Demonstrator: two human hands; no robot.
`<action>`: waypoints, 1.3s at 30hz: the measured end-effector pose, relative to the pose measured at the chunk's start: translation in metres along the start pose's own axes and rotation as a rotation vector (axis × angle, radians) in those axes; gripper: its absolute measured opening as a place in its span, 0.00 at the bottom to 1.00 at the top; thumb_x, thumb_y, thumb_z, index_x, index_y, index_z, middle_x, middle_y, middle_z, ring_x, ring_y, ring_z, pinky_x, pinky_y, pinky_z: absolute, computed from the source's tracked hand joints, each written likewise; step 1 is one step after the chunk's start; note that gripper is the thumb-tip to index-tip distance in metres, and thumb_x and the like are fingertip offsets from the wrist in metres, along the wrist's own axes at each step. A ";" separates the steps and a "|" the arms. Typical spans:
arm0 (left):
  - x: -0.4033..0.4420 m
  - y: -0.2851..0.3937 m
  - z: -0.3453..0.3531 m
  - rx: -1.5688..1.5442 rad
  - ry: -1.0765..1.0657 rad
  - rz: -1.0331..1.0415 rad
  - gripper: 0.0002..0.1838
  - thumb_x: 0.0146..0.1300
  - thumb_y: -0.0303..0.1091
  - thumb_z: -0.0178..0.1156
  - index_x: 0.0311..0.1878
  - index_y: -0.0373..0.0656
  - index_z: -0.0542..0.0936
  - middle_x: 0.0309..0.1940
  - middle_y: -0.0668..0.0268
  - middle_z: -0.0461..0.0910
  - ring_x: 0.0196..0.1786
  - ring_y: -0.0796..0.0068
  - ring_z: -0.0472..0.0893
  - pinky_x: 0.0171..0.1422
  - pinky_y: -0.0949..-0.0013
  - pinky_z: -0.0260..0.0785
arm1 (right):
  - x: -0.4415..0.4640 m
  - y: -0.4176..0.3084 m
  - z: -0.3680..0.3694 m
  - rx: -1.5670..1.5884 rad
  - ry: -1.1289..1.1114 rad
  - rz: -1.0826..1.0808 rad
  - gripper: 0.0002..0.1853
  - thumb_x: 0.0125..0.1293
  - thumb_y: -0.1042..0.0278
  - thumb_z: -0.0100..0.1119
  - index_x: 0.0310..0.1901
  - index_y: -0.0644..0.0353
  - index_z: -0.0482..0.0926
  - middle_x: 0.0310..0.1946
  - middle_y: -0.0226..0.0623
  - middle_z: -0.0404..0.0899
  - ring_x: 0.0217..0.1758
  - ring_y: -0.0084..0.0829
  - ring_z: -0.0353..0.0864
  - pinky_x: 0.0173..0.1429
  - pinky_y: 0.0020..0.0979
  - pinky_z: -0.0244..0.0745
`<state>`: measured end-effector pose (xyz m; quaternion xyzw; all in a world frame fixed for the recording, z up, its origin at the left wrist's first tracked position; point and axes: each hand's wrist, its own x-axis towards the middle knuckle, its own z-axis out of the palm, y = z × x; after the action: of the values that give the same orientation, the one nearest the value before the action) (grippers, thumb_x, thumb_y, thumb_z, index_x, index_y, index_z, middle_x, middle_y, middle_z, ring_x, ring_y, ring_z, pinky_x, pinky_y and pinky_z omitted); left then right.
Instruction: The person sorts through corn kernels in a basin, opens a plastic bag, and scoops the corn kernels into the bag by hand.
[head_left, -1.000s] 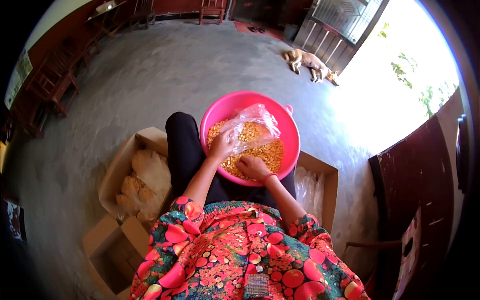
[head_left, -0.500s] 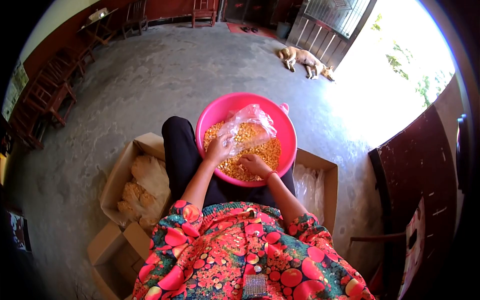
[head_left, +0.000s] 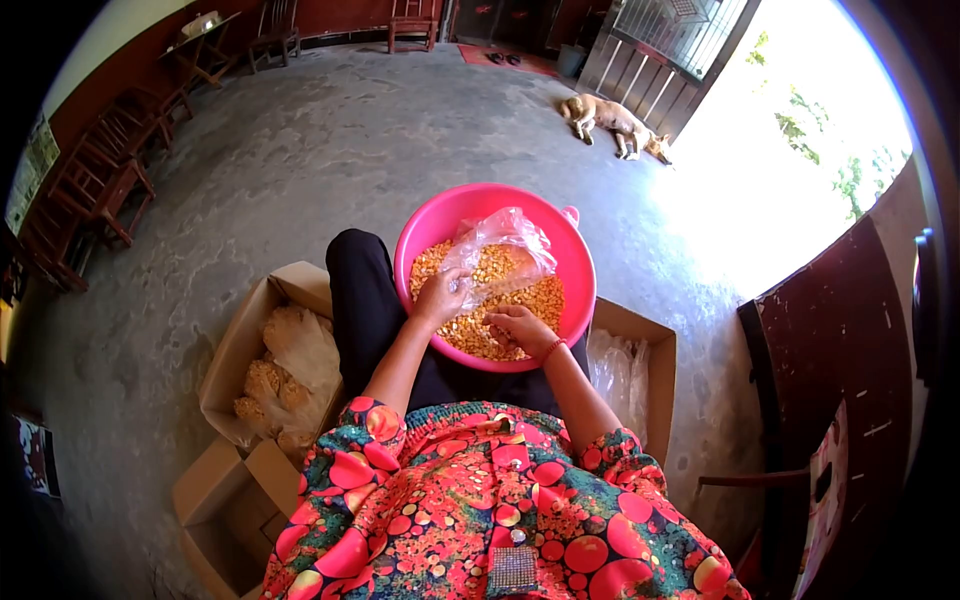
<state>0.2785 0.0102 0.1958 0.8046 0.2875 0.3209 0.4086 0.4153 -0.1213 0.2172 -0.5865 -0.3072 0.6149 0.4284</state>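
I've got the pink basin [head_left: 579, 285] sitting on the legs [head_left: 358, 290], kernels [head_left: 538, 298] inside, clear bag [head_left: 515, 229] at its 12 o'clock. Left hand [head_left: 441, 297] at 8 is gripping the bag; right hand [head_left: 521, 328] at 5 is half-curled over the kernels, can't tell if it's pinching any. My worry: slick plastic slipping loose, or shifting legs tipping everything.

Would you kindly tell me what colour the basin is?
The basin is bright pink, head view.
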 end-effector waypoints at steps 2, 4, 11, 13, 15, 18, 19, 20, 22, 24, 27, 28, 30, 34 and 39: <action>0.000 -0.001 0.000 0.006 -0.006 -0.006 0.14 0.50 0.29 0.55 0.42 0.37 0.76 0.37 0.56 0.78 0.41 0.67 0.78 0.46 0.69 0.67 | 0.000 0.001 0.000 -0.013 0.025 -0.006 0.10 0.60 0.63 0.49 0.33 0.61 0.74 0.16 0.26 0.67 0.13 0.17 0.63 0.14 0.19 0.55; 0.000 -0.001 0.000 0.002 -0.016 -0.015 0.14 0.50 0.29 0.55 0.42 0.38 0.76 0.37 0.56 0.78 0.41 0.67 0.78 0.46 0.69 0.68 | 0.002 0.002 -0.001 -0.008 0.020 -0.013 0.09 0.60 0.64 0.48 0.33 0.61 0.74 0.16 0.26 0.67 0.13 0.16 0.63 0.14 0.18 0.55; 0.000 0.003 -0.001 -0.004 -0.011 -0.007 0.14 0.50 0.29 0.55 0.42 0.38 0.76 0.36 0.57 0.78 0.41 0.67 0.78 0.46 0.69 0.68 | -0.002 -0.002 0.003 -0.129 -0.039 0.008 0.09 0.60 0.64 0.47 0.35 0.60 0.74 0.18 0.25 0.67 0.13 0.15 0.61 0.14 0.18 0.54; 0.000 0.003 -0.001 -0.013 -0.016 -0.026 0.14 0.50 0.29 0.55 0.42 0.38 0.76 0.37 0.57 0.78 0.41 0.67 0.78 0.46 0.70 0.68 | 0.000 0.000 0.002 -0.128 -0.066 0.022 0.09 0.61 0.65 0.47 0.35 0.60 0.74 0.18 0.24 0.67 0.12 0.15 0.61 0.14 0.17 0.53; 0.000 0.002 -0.001 -0.018 -0.018 -0.027 0.13 0.50 0.28 0.55 0.41 0.38 0.76 0.37 0.57 0.78 0.41 0.67 0.78 0.46 0.70 0.68 | 0.002 0.002 0.001 -0.126 -0.094 0.036 0.09 0.61 0.65 0.47 0.35 0.59 0.74 0.18 0.24 0.68 0.12 0.14 0.60 0.14 0.17 0.53; 0.000 0.001 0.000 -0.027 -0.021 -0.022 0.13 0.50 0.28 0.55 0.41 0.38 0.76 0.38 0.57 0.78 0.42 0.66 0.77 0.47 0.70 0.67 | 0.000 -0.001 0.001 -0.093 -0.179 0.048 0.09 0.61 0.65 0.47 0.36 0.60 0.74 0.21 0.26 0.69 0.16 0.16 0.66 0.17 0.17 0.61; 0.000 0.001 -0.001 -0.030 -0.025 -0.015 0.13 0.50 0.27 0.55 0.41 0.38 0.76 0.38 0.57 0.77 0.42 0.66 0.77 0.47 0.69 0.67 | -0.005 -0.005 0.007 -0.108 -0.124 0.064 0.09 0.61 0.65 0.47 0.37 0.61 0.73 0.23 0.27 0.70 0.21 0.18 0.69 0.22 0.19 0.66; 0.000 0.001 -0.001 -0.031 -0.022 -0.016 0.13 0.50 0.27 0.55 0.41 0.38 0.76 0.38 0.57 0.77 0.42 0.66 0.77 0.47 0.69 0.67 | -0.008 -0.008 0.011 -0.124 -0.069 0.079 0.09 0.61 0.66 0.47 0.38 0.61 0.72 0.25 0.27 0.70 0.25 0.20 0.72 0.27 0.20 0.71; 0.000 0.003 -0.001 -0.025 -0.023 -0.013 0.13 0.50 0.28 0.55 0.41 0.38 0.76 0.37 0.57 0.78 0.42 0.66 0.77 0.47 0.69 0.67 | -0.005 -0.002 0.007 -0.021 -0.086 0.085 0.11 0.60 0.65 0.49 0.39 0.62 0.73 0.26 0.29 0.72 0.29 0.22 0.73 0.31 0.23 0.73; -0.001 0.004 -0.002 -0.031 -0.022 -0.019 0.13 0.50 0.28 0.55 0.41 0.38 0.76 0.37 0.57 0.78 0.42 0.65 0.77 0.47 0.69 0.67 | -0.001 0.003 0.002 0.080 -0.102 0.091 0.12 0.59 0.64 0.50 0.39 0.63 0.73 0.28 0.31 0.73 0.34 0.24 0.74 0.35 0.26 0.76; 0.000 0.002 0.000 -0.033 -0.012 -0.016 0.13 0.50 0.28 0.56 0.40 0.38 0.77 0.37 0.56 0.78 0.42 0.65 0.77 0.47 0.68 0.67 | 0.008 0.008 -0.009 0.207 -0.055 -0.052 0.12 0.58 0.65 0.53 0.39 0.64 0.74 0.31 0.35 0.75 0.36 0.28 0.75 0.39 0.28 0.75; 0.001 0.001 0.000 -0.030 -0.007 -0.010 0.13 0.50 0.28 0.56 0.40 0.38 0.77 0.37 0.56 0.78 0.41 0.65 0.77 0.46 0.68 0.67 | 0.015 0.007 -0.018 -0.417 0.052 -0.458 0.12 0.57 0.65 0.54 0.39 0.65 0.74 0.33 0.38 0.75 0.37 0.32 0.75 0.41 0.30 0.73; 0.001 0.001 0.000 -0.036 -0.012 -0.024 0.13 0.50 0.29 0.56 0.40 0.38 0.77 0.36 0.56 0.78 0.40 0.65 0.78 0.46 0.68 0.68 | 0.024 -0.009 -0.021 -0.975 0.240 -0.827 0.16 0.53 0.64 0.59 0.40 0.65 0.74 0.37 0.45 0.74 0.42 0.40 0.74 0.49 0.32 0.69; 0.000 0.004 -0.001 0.006 0.008 -0.010 0.13 0.50 0.30 0.56 0.40 0.38 0.77 0.35 0.56 0.78 0.39 0.65 0.78 0.44 0.68 0.68 | 0.031 -0.042 -0.021 -1.081 0.494 -1.118 0.13 0.55 0.65 0.56 0.39 0.64 0.74 0.36 0.42 0.75 0.41 0.34 0.74 0.44 0.30 0.70; 0.001 0.002 -0.001 -0.009 -0.011 -0.032 0.13 0.50 0.31 0.56 0.40 0.38 0.77 0.36 0.55 0.78 0.39 0.64 0.78 0.44 0.68 0.68 | 0.026 -0.030 -0.026 -0.177 0.440 -0.329 0.11 0.56 0.65 0.51 0.36 0.62 0.75 0.27 0.30 0.75 0.32 0.25 0.75 0.37 0.23 0.70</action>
<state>0.2788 0.0101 0.1981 0.7999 0.2966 0.3111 0.4188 0.4476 -0.0882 0.2290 -0.6831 -0.3506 0.3659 0.5259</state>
